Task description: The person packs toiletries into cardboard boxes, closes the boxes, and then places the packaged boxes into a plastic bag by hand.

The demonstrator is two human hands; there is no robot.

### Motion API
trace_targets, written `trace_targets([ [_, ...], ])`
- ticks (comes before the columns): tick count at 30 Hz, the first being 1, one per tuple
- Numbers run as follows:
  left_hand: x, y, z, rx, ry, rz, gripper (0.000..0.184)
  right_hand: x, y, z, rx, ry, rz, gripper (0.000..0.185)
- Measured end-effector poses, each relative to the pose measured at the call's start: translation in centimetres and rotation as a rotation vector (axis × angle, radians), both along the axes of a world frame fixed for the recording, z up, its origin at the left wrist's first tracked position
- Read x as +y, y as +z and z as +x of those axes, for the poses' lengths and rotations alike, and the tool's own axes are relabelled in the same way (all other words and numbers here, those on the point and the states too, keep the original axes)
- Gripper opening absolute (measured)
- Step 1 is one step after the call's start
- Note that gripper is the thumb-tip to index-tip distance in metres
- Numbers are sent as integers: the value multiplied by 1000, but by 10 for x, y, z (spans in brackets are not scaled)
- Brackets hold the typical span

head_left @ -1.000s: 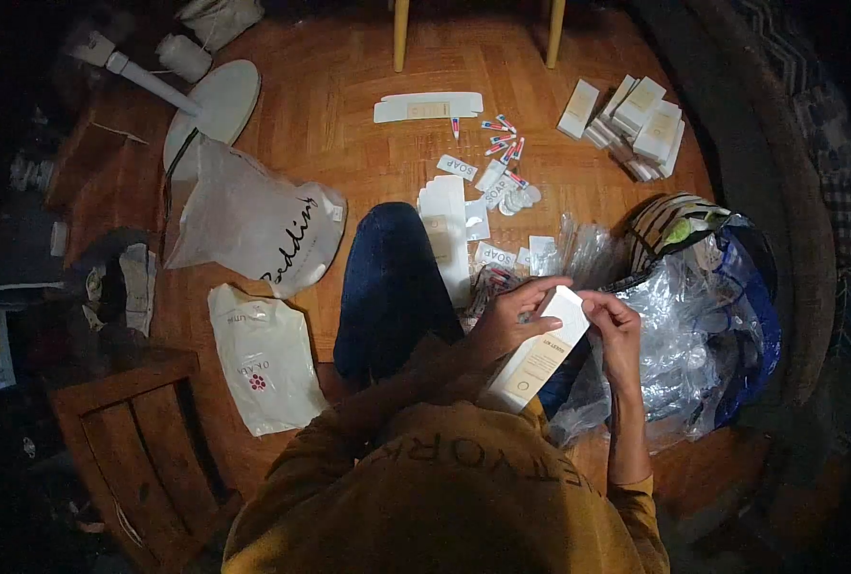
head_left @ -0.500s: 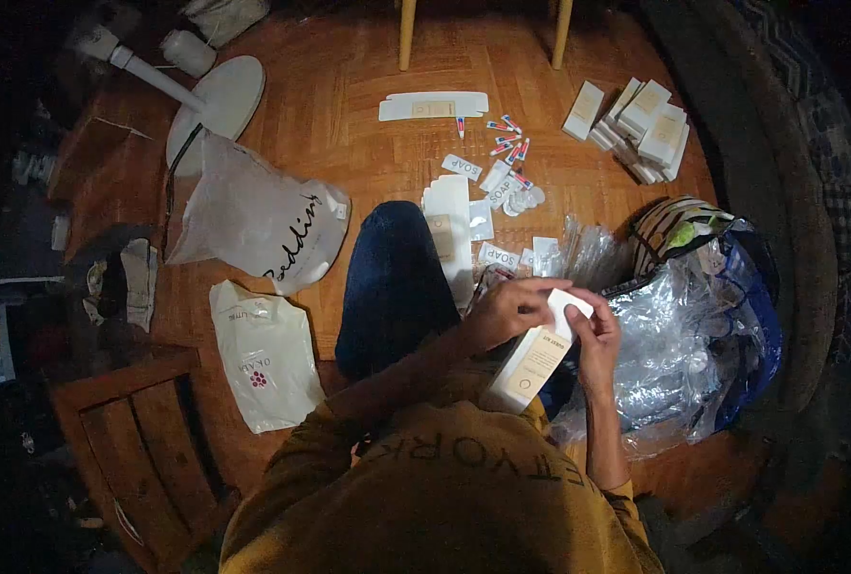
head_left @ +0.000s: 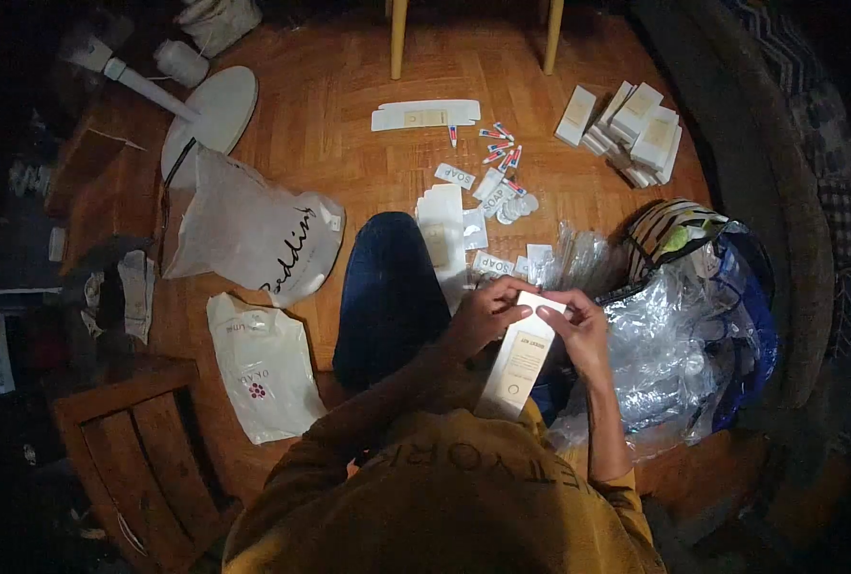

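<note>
Both my hands are on a slim white carton [head_left: 519,366] with a tan label reading "GUEST KIT", held over my lap. My left hand [head_left: 487,314] grips its far end from the left, thumb pressed near the end flap. From the right, my right hand [head_left: 581,335] pinches the same end, its thumb on the carton's face. The near end of the carton rests against my shirt. Just beyond my hands lie white packets marked SOAP [head_left: 494,265] and a flat white carton [head_left: 442,225].
Small toothpaste tubes [head_left: 497,145] and round white packets [head_left: 517,208] lie on the floor. Stacked cartons [head_left: 647,124] stand at far right. A bag of clear plastic [head_left: 679,354] is at right; a drawstring bag [head_left: 253,225] and a white plastic bag [head_left: 263,368] are at left.
The end flap, raised before, now looks folded down at the carton's far end. My left thumb has moved onto the carton, and both hands press there. The view has shifted slightly.
</note>
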State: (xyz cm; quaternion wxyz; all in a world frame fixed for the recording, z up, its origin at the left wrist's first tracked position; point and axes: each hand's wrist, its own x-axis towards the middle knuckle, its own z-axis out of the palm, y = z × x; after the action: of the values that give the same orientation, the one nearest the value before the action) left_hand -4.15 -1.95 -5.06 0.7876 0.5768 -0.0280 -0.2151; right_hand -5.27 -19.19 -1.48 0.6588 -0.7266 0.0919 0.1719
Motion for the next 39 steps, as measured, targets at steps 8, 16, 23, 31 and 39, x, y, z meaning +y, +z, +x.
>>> trace_targets([
  [8, 80, -18, 77, -22, 766, 14, 21, 52, -38, -15, -56, 90, 72, 54],
  [16, 76, -36, 132, -158, 900, -22, 27, 64, -62, 67, 206, -189, 432, 28],
  [23, 76, -55, 112, -91, 544, 441, 24, 23, -172, 263, -43, -905, 498, 8],
  [31, 77, -77, 52, 134, 469, 424, 23, -23, -185, 350, 101, -954, 549, 19],
  [39, 60, -73, 67, 53, 636, 7, 22, 134, -228, 175, -193, -290, -179, 34],
])
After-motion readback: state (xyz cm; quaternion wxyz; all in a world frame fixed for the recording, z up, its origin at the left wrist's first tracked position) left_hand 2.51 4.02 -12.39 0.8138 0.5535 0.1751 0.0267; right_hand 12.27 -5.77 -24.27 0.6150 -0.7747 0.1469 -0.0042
